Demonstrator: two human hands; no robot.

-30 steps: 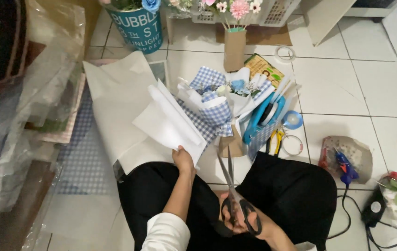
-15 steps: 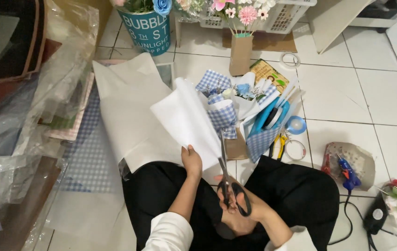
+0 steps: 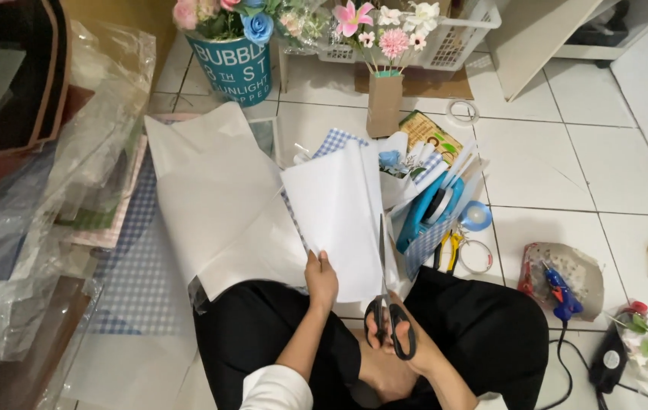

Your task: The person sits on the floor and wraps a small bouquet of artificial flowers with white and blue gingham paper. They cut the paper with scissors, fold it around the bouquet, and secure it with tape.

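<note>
A white tiled floor [image 3: 567, 167] strewn with craft supplies is seen. The right hand [image 3: 396, 342] is closed through black-handled scissors [image 3: 386, 304]; the left hand [image 3: 321, 277] pinches the white paper sheet [image 3: 335, 212] left of the blades. The limp, uncreased sheet could be cut crookedly if it sags.

White sleeve on the left arm, black trousers, bare forearms, bare feet
</note>
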